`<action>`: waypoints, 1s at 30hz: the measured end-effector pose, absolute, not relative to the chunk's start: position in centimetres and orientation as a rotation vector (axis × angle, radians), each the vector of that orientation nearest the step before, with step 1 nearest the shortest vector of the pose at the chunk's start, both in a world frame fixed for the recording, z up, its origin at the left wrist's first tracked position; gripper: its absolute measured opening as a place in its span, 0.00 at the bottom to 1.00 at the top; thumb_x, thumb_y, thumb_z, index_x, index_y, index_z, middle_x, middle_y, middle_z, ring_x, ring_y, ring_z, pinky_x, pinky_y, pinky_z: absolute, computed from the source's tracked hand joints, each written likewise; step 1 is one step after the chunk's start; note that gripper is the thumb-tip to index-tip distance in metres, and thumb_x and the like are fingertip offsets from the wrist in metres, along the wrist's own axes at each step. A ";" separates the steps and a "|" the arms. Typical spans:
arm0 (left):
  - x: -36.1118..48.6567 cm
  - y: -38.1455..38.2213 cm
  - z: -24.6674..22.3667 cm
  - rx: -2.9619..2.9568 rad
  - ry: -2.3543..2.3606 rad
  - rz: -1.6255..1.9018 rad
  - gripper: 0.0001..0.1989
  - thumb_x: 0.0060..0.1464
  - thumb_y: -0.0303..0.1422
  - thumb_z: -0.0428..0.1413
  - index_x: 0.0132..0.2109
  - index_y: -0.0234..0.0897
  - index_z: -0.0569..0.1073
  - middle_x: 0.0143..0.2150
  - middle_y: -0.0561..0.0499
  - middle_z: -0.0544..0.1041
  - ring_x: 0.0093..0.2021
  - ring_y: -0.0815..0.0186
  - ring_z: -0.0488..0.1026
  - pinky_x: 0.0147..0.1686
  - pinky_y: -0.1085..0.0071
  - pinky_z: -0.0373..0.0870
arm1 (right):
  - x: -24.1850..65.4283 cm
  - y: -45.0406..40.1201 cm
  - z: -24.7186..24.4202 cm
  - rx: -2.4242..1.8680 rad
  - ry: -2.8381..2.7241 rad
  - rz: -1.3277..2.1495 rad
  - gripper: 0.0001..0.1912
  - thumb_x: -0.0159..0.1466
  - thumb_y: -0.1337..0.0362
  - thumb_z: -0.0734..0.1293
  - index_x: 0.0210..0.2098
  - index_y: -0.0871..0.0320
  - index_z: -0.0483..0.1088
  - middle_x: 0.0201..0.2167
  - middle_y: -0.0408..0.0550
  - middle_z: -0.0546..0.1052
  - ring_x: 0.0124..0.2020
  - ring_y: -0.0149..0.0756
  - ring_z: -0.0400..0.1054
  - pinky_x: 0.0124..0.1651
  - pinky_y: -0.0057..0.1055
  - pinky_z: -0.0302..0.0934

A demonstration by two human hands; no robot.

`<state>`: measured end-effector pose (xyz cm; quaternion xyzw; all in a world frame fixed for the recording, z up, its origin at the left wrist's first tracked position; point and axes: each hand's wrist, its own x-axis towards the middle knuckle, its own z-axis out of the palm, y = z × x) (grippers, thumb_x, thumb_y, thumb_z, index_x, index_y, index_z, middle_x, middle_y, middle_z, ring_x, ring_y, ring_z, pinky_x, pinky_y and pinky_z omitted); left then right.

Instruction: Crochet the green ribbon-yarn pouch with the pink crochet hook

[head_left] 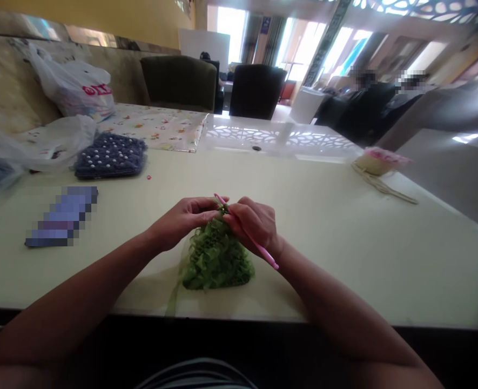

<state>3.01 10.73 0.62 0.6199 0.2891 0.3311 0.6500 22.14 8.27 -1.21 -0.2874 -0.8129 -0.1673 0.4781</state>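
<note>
A green ruffled crochet piece (218, 256) hangs from my hands down to the table near its front edge. My left hand (186, 219) pinches the top edge of this piece between thumb and fingers. Closed around a pink crochet hook (263, 253) is my right hand (257, 219). The hook slants across that hand, its tip at the top of the green work and its handle end sticking out below, toward the right wrist. A strip of green ribbon (174, 297) trails from the left side of the piece over the table edge. The fingertips partly hide the stitches.
On the white table (323, 243) lie a phone (62, 216), a dark blue beaded knitted piece (111, 155) and a small pink ring (149, 177). Plastic bags (80, 89) stand at the back left. A pink-and-cream item (378, 160) with cords sits at right. People (368, 108) sit farther off.
</note>
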 end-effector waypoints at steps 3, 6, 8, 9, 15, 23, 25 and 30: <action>3.1 10.8 0.6 1.435 0.738 0.812 0.17 0.53 0.35 0.63 0.51 0.42 0.78 0.59 0.45 0.73 0.61 0.55 0.66 0.59 0.62 0.61 | 22.0 8.3 -1.5 -0.733 -1.925 -0.276 0.07 0.68 0.65 0.62 0.32 0.58 0.64 0.23 0.39 0.67 0.22 0.25 0.60 0.27 0.24 0.54; 3.2 10.4 0.8 1.176 0.657 0.866 0.31 0.50 0.31 0.65 0.62 0.47 0.68 0.47 0.50 0.78 0.48 0.62 0.74 0.52 0.64 0.68 | 21.7 8.3 -1.6 -0.744 -1.879 -0.076 0.07 0.68 0.63 0.63 0.33 0.57 0.65 0.24 0.39 0.69 0.22 0.23 0.60 0.27 0.22 0.55; 3.3 10.1 1.0 1.099 0.640 0.886 0.36 0.49 0.28 0.65 0.64 0.47 0.66 0.39 0.54 0.77 0.39 0.69 0.74 0.46 0.70 0.69 | 21.7 8.3 -1.6 -0.736 -1.921 -0.021 0.08 0.69 0.63 0.62 0.33 0.57 0.65 0.24 0.38 0.70 0.22 0.23 0.60 0.28 0.22 0.54; 3.3 9.9 1.0 1.104 0.651 0.892 0.36 0.48 0.27 0.65 0.64 0.47 0.66 0.36 0.56 0.75 0.36 0.71 0.73 0.44 0.72 0.69 | 21.7 8.2 -1.5 -0.742 -1.969 -0.041 0.09 0.69 0.63 0.62 0.32 0.57 0.65 0.24 0.38 0.69 0.22 0.23 0.59 0.27 0.22 0.53; 4.1 9.0 1.2 1.154 0.780 1.037 0.32 0.48 0.24 0.64 0.60 0.42 0.70 0.35 0.57 0.73 0.37 0.74 0.70 0.44 0.77 0.66 | 20.7 7.4 -1.0 -0.952 -2.088 -0.762 0.12 0.68 0.70 0.58 0.27 0.57 0.62 0.19 0.40 0.64 0.20 0.28 0.50 0.26 0.30 0.43; 3.5 9.6 2.1 0.803 0.564 0.710 0.29 0.45 0.20 0.60 0.57 0.35 0.73 0.31 0.54 0.75 0.30 0.72 0.73 0.34 0.77 0.71 | 20.8 7.2 -1.4 -0.731 -1.990 -0.903 0.04 0.68 0.65 0.62 0.37 0.59 0.65 0.24 0.43 0.69 0.26 0.32 0.61 0.38 0.34 0.59; 2.8 9.8 2.4 0.838 0.510 0.636 0.32 0.45 0.20 0.60 0.59 0.36 0.71 0.33 0.52 0.76 0.31 0.70 0.74 0.36 0.75 0.72 | 21.5 7.6 -1.5 -0.588 -2.013 -0.794 0.06 0.70 0.62 0.62 0.40 0.58 0.64 0.24 0.43 0.70 0.27 0.32 0.63 0.38 0.33 0.61; 2.0 10.2 3.2 0.912 0.527 0.688 0.33 0.45 0.21 0.59 0.60 0.37 0.70 0.34 0.51 0.76 0.32 0.68 0.74 0.36 0.73 0.72 | 22.1 7.8 -0.7 -0.544 -2.045 -0.421 0.06 0.69 0.64 0.61 0.36 0.58 0.65 0.24 0.42 0.70 0.26 0.28 0.65 0.31 0.27 0.59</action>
